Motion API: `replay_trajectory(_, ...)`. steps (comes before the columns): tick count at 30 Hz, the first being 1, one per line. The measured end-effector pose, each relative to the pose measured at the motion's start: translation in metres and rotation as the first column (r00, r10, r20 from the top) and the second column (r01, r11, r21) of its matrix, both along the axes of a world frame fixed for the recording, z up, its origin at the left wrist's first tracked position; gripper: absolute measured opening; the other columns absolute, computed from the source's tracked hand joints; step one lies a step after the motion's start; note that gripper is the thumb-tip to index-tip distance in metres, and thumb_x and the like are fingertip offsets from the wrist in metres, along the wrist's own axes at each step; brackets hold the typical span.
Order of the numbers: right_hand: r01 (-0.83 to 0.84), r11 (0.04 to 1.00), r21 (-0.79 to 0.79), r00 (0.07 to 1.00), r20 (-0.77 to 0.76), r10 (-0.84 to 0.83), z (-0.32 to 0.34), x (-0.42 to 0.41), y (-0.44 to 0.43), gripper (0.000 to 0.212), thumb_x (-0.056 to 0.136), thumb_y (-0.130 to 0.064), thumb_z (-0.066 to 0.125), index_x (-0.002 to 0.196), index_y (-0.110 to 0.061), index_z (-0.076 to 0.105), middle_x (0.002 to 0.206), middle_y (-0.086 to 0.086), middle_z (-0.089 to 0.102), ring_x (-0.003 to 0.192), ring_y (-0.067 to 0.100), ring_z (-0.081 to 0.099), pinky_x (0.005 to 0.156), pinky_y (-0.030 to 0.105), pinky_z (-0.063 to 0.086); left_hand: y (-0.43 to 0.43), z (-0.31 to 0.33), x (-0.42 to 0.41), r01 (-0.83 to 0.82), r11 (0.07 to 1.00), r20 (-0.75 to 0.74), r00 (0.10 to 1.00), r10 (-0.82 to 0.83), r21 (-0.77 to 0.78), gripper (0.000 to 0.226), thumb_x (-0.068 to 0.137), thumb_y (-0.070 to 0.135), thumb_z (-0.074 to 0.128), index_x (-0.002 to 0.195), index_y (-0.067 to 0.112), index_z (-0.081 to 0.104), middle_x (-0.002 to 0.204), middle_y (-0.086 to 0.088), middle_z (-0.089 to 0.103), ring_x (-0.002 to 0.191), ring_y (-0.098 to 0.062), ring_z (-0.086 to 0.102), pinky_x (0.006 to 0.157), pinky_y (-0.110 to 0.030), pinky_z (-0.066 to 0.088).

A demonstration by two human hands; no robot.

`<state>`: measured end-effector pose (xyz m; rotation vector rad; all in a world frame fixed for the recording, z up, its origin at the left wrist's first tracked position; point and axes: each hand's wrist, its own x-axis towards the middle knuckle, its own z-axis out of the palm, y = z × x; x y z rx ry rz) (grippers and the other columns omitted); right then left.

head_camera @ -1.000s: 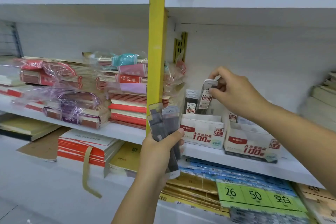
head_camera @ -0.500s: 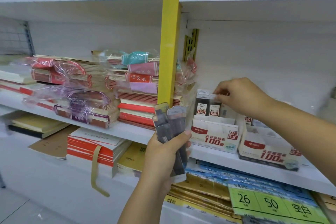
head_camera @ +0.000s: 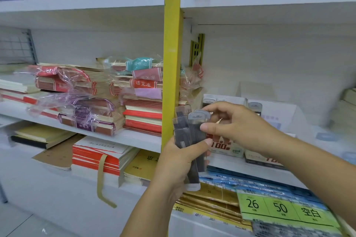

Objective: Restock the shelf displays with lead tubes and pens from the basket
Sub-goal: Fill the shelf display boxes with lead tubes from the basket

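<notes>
Several lead tubes [head_camera: 192,138], flat dark cases with grey caps, stand fanned in the person's left hand [head_camera: 177,163]. It grips them round their lower halves, thumb across the front. The bunch is held just in front of the yellow upright [head_camera: 173,63] that divides the shelving, near the edge of the middle shelf [head_camera: 227,165].

The right hand [head_camera: 238,127] is at the top of the bunch. Its thumb presses the face of the front tube [head_camera: 197,121] and its forefinger curls over the grey cap, so it seems to pinch that one tube alone.

Just behind both hands, on the shelf, sits a white-and-red display box [head_camera: 224,148] printed "100", with a few standing tubes [head_camera: 209,99] upright at its back. A second box [head_camera: 253,158] of the same kind sits just beside it, largely hidden by the right forearm. Wrapped stacks of exercise books [head_camera: 142,102] fill the bay to the left, and green label sheets [head_camera: 279,208] lie on the shelf below. The basket and any pens are out of view.

As I read it, the step in hand is drawing one tube from the bunch to stock the box. The next move calls for lifting it clear without dragging its neighbours, then setting it upright, cap uppermost, in a free space beside those already there.
</notes>
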<state>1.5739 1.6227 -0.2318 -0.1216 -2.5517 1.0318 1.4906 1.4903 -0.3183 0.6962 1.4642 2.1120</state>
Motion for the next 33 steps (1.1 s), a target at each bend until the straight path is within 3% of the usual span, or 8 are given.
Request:
replay_trajectory(3, 0.010, 0.990, -0.139, 0.998, -0.064, -0.019, -0.006, 0.001, -0.001, 0.029, 0.083, -0.026, 0.073, 0.108, -0.034, 0.059, 0.073, -0.003, 0.072, 0.064, 0.004, 0.066, 0.060, 0.022, 0.047, -0.001, 0.002, 0.003, 0.051, 0.998, -0.005, 0.999, -0.051, 0.023, 0.024, 0.069, 0.027, 0.088, 0.088, 0.038, 0.077, 0.088, -0.002, 0.079, 0.080, -0.014, 0.075, 0.069, -0.033, 0.062)
replay_trajectory(12, -0.048, 0.858, -0.511, 0.995, -0.102, -0.005, -0.009, 0.009, 0.010, 0.036, 0.073, -0.021, 0.075, 0.103, -0.007, 0.063, 0.080, 0.012, 0.073, 0.058, 0.019, 0.068, 0.043, 0.019, 0.048, -0.008, 0.000, 0.002, 0.174, 0.985, 0.045, 0.984, -0.174, 0.010, 0.049, 0.062, 0.040, 0.090, 0.106, 0.024, 0.075, 0.106, -0.011, 0.077, 0.098, -0.025, 0.075, 0.071, -0.035, 0.061)
replay_trajectory(15, -0.080, 0.819, -0.568, 0.989, -0.151, -0.008, -0.001, 0.013, 0.019, 0.027, 0.082, -0.013, 0.068, 0.107, -0.006, 0.059, 0.083, 0.013, 0.073, 0.061, 0.019, 0.069, 0.047, 0.019, 0.052, -0.009, -0.002, -0.002, 0.171, 0.985, 0.067, 0.983, -0.171, 0.008, 0.049, 0.063, 0.038, 0.089, 0.108, 0.026, 0.074, 0.109, -0.008, 0.077, 0.101, -0.026, 0.075, 0.071, -0.036, 0.061)
replay_trajectory(17, -0.089, 0.831, -0.550, 0.987, -0.159, 0.000, 0.002, 0.016, 0.024, 0.019, 0.090, -0.010, 0.062, 0.108, -0.010, 0.059, 0.083, 0.010, 0.072, 0.067, 0.020, 0.068, 0.060, 0.024, 0.056, -0.010, -0.003, -0.003, 0.166, 0.986, 0.091, 0.982, -0.166, 0.008, 0.041, 0.064, 0.037, 0.088, 0.102, 0.028, 0.076, 0.107, -0.007, 0.078, 0.098, -0.025, 0.075, 0.068, -0.034, 0.061)
replay_trajectory(20, 0.001, 0.931, -0.366, 0.993, -0.109, -0.044, 0.001, 0.018, 0.023, 0.016, 0.091, -0.029, 0.062, 0.104, -0.019, 0.065, 0.092, 0.001, 0.072, 0.077, 0.016, 0.065, 0.075, 0.029, 0.053, -0.010, -0.002, -0.005, 0.148, 0.989, 0.084, 0.985, -0.147, -0.006, 0.033, 0.065, 0.037, 0.084, 0.096, 0.029, 0.080, 0.101, -0.003, 0.079, 0.090, -0.017, 0.077, 0.065, -0.029, 0.059)
replay_trajectory(24, 0.033, 0.981, -0.190, 0.995, -0.089, -0.050, 0.002, 0.022, 0.021, 0.027, 0.098, -0.018, 0.053, 0.117, -0.036, 0.055, 0.104, -0.020, 0.072, 0.086, -0.002, 0.068, 0.068, 0.015, 0.051, -0.009, 0.000, -0.004, 0.084, 0.996, 0.081, 0.993, -0.084, -0.005, 0.040, 0.061, 0.038, 0.082, 0.097, 0.022, 0.079, 0.084, -0.006, 0.078, 0.071, -0.012, 0.074, 0.059, -0.025, 0.058)
replay_trajectory(29, 0.053, 0.961, -0.272, 0.981, -0.163, -0.100, 0.003, 0.024, 0.025, 0.024, 0.091, -0.013, 0.064, 0.112, -0.019, 0.055, 0.093, -0.006, 0.077, 0.085, 0.009, 0.073, 0.067, 0.020, 0.055, -0.009, 0.001, -0.002, 0.056, 0.998, 0.078, 0.995, -0.057, 0.013, 0.048, 0.059, 0.038, 0.082, 0.102, 0.019, 0.076, 0.079, -0.006, 0.077, 0.065, -0.010, 0.072, 0.057, -0.023, 0.057)
replay_trajectory(33, 0.047, 0.970, -0.238, 0.970, -0.219, -0.101, 0.007, 0.021, 0.028, 0.018, 0.089, -0.010, 0.065, 0.104, -0.016, 0.057, 0.088, -0.001, 0.077, 0.083, 0.014, 0.073, 0.065, 0.023, 0.058, -0.008, 0.001, -0.005, 0.049, 0.998, 0.098, 0.994, -0.052, 0.038, 0.049, 0.066, 0.035, 0.080, 0.111, 0.017, 0.073, 0.093, -0.004, 0.080, 0.078, -0.012, 0.076, 0.061, -0.025, 0.059)
